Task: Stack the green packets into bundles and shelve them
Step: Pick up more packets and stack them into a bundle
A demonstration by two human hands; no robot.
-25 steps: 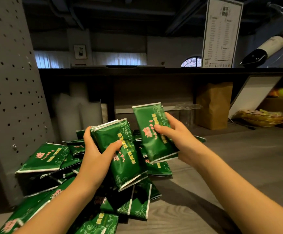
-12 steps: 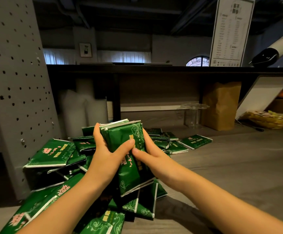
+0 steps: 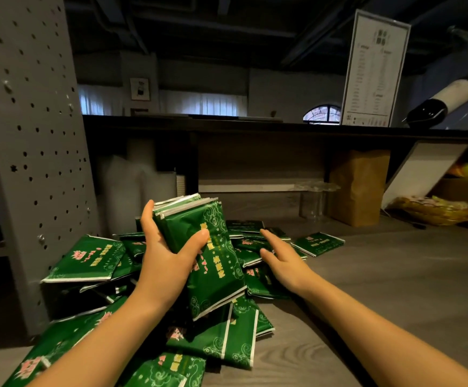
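My left hand [image 3: 165,255] grips a bundle of green packets [image 3: 210,263], held upright and tilted, thumb across the front. The bundle has several packets with white sealed edges at the top. My right hand [image 3: 280,261] is spread with straight fingers just right of the bundle, hovering over loose packets [image 3: 252,255] and holding nothing. A heap of loose green packets [image 3: 84,261] covers the grey counter [image 3: 381,289] to the left, behind and below my hands. One single packet [image 3: 318,243] lies apart to the right.
A grey perforated panel [image 3: 29,135] stands at the left. Under the dark shelf [image 3: 255,125] sit white plastic-wrapped stacks [image 3: 135,191], a clear glass container [image 3: 315,199], a brown paper bag [image 3: 358,185] and a leaning white board [image 3: 423,171]. A menu sign [image 3: 374,71] stands on top.
My right hand laid its packet onto the bundle in my left hand, then let go and moved right over the loose packets. The bundle is now thicker.
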